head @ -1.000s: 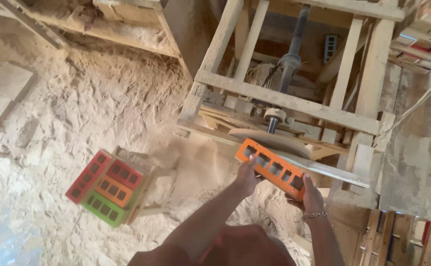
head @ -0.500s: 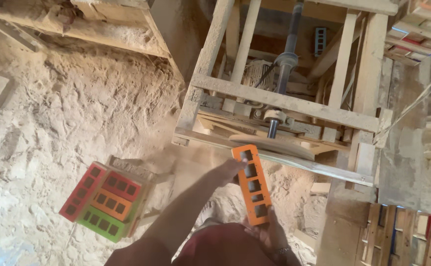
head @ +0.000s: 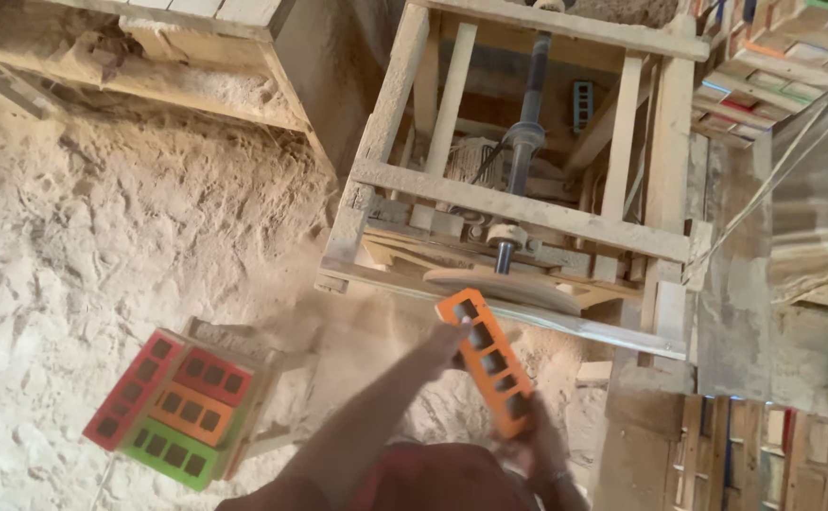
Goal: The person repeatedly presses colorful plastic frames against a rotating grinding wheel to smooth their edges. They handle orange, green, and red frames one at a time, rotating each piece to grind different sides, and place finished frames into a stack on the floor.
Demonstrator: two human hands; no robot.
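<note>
Sawdust covers the floor point(head: 102, 237) in pale, lumpy drifts, heaped against rough plank walls and around a wooden machine frame point(head: 518, 203) built of raw, dusty beams. Inside that frame a dark metal shaft point(head: 524, 142) runs down to a flat, round sanding disc point(head: 508, 287) lying nearly level.

I hold an orange wooden block point(head: 488, 361), long and rectangular with a row of square holes cut through it, tilted so one end sits just beside the disc's edge. My left hand point(head: 447, 343) grips the upper end, fingers closed on it; my right hand point(head: 532, 437) clamps the lower end, blurred but wrapped around the wood.

Off to my left, well apart, a small wooden crate point(head: 244, 378) rests in the sawdust, bearing similar painted blocks: red point(head: 135, 388), orange point(head: 190, 412) and green point(head: 170, 452), each matte and pierced with square holes.
</note>
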